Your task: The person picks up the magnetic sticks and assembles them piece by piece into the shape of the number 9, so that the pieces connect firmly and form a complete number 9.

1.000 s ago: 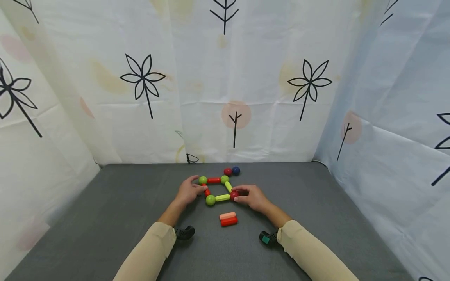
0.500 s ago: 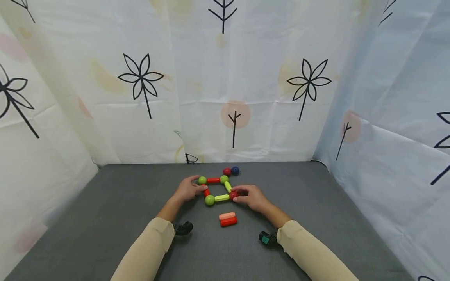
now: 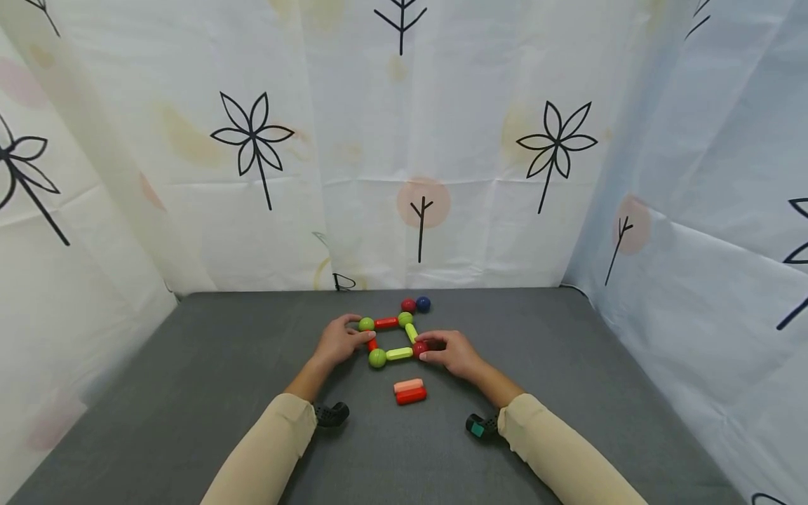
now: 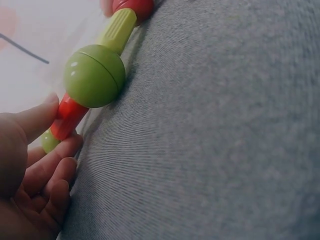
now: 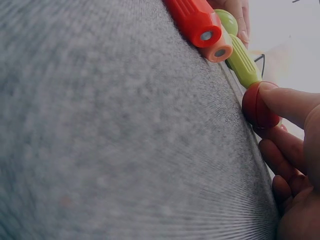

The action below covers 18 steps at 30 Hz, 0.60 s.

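Four-sided ball-and-rod loop [image 3: 399,354] near worktop [image 3: 568,393] far edge; looks like alignment. Left hand [image 3: 339,342] fingers pinch red rod [image 4: 69,117]; right hand [image 3: 456,354] fingers pinch red ball [image 5: 260,106]. Next probably needs gentle, even pressure.

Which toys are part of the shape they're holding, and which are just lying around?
In the shape:
far-left green ball
far-right green ball
near-left green ball
near-right red ball
far red rod
left red rod
right lime rod
near lime rod

Just lying about, it seems:
loose red ball
blue ball
pink rod
loose red rod
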Each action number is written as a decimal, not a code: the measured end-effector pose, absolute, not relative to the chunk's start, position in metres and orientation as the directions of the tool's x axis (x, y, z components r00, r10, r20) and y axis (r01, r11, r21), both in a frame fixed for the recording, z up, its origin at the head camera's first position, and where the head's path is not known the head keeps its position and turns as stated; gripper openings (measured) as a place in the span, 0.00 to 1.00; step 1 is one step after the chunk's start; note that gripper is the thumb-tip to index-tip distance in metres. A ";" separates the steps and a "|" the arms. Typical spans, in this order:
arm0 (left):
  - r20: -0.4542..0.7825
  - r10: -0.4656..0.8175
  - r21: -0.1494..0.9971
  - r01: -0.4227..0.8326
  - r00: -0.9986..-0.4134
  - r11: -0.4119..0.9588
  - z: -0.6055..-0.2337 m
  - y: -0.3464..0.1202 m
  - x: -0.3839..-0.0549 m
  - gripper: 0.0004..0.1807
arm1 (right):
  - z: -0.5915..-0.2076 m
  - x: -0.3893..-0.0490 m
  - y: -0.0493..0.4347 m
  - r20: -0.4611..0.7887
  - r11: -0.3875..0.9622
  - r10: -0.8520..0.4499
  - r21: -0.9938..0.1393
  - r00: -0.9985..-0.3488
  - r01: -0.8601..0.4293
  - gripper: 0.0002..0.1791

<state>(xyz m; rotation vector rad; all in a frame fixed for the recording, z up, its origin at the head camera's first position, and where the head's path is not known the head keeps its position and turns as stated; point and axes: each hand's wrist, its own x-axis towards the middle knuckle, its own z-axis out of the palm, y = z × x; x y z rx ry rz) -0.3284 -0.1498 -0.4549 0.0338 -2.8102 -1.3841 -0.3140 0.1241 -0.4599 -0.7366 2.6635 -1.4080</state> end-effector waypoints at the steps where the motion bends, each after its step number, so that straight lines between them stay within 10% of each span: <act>1: 0.005 -0.027 0.791 -0.012 -1.000 0.611 -0.455 -0.150 -0.328 0.32 | -0.459 -0.314 0.124 0.180 0.474 -0.425 -0.791 -0.887 -0.387 0.17; 18: 0.004 -0.011 0.768 -0.005 -1.000 0.640 -0.454 -0.149 -0.325 0.35 | -0.460 -0.315 0.124 0.191 0.483 -0.436 -0.775 -0.880 -0.408 0.17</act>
